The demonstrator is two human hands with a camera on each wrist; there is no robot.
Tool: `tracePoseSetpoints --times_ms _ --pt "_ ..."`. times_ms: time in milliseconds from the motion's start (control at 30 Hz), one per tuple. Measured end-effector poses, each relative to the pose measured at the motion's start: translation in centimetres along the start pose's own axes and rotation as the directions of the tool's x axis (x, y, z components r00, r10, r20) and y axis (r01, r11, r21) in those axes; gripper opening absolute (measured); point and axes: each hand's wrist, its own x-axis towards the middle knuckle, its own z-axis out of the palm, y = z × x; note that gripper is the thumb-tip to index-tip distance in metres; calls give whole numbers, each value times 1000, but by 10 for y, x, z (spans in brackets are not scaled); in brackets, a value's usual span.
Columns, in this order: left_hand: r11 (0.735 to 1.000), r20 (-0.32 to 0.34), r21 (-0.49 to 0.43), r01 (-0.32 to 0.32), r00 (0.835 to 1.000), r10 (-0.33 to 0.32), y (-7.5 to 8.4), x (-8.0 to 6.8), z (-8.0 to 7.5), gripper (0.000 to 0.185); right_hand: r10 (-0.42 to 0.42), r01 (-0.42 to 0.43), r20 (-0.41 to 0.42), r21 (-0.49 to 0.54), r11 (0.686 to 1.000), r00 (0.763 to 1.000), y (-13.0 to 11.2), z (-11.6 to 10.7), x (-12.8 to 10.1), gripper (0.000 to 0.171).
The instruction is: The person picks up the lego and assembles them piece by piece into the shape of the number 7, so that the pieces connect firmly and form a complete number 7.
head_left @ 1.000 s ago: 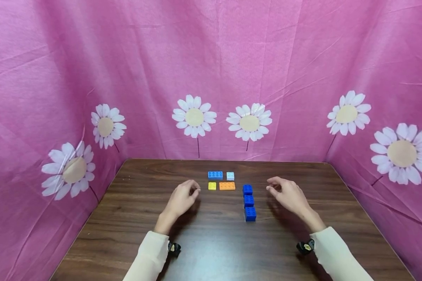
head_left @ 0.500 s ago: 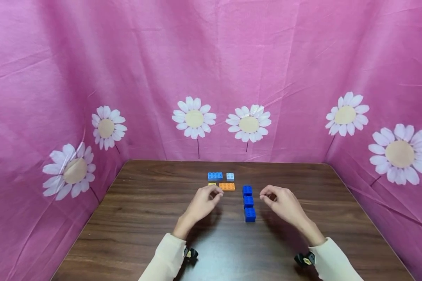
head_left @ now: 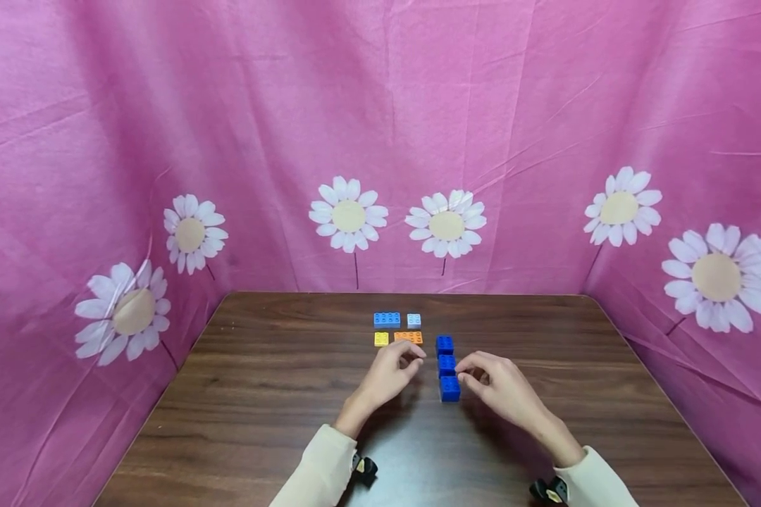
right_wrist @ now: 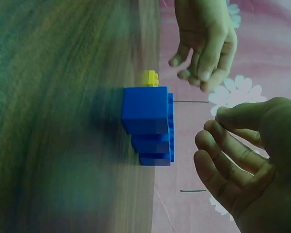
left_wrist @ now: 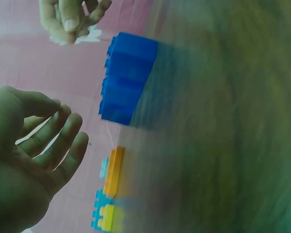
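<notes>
Three dark blue bricks [head_left: 447,366] stand in a short row running away from me on the brown table [head_left: 260,394]; they show again as the blue row [left_wrist: 128,77] and the blue row [right_wrist: 150,126]. My left hand [head_left: 412,356] hovers just left of the row, fingers loosely curled and holding nothing. My right hand [head_left: 471,373] hovers just right of the nearest blue brick [head_left: 450,388], also relaxed and holding nothing. In the wrist views a small gap separates the left hand [left_wrist: 58,145] and the right hand [right_wrist: 218,155] from the bricks.
Behind the hands lie flat bricks: a blue one [head_left: 387,320], a light blue one [head_left: 414,320], a yellow one [head_left: 381,339] and an orange one [head_left: 409,336]. Pink daisy-print cloth [head_left: 380,141] walls the table at the back and both sides.
Both hands have moved inward toward the blue row. The left hand travelled right past the yellow brick; the right hand came left and nearer. The bricks have not moved.
</notes>
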Motion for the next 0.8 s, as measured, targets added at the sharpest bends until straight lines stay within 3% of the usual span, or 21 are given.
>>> tracePoseSetpoints --times_ms 133,267,500,633,800 --pt "1000 9 8 -16 1000 16 2 0 10 12 -38 36 50 39 999 998 0 5 -3 18" --pt "998 40 43 -35 999 33 6 1 18 14 -58 60 93 -15 998 994 0 10 -5 24" --pt "989 95 137 -54 995 41 6 5 29 27 -37 59 193 -107 992 981 2 16 -7 32" --pt "970 137 210 -122 986 95 5 7 33 33 -30 51 201 -102 993 979 3 18 -8 28" --pt "955 165 256 -147 981 106 5 7 35 24 -8 30 250 -81 996 968 6 20 -8 33"
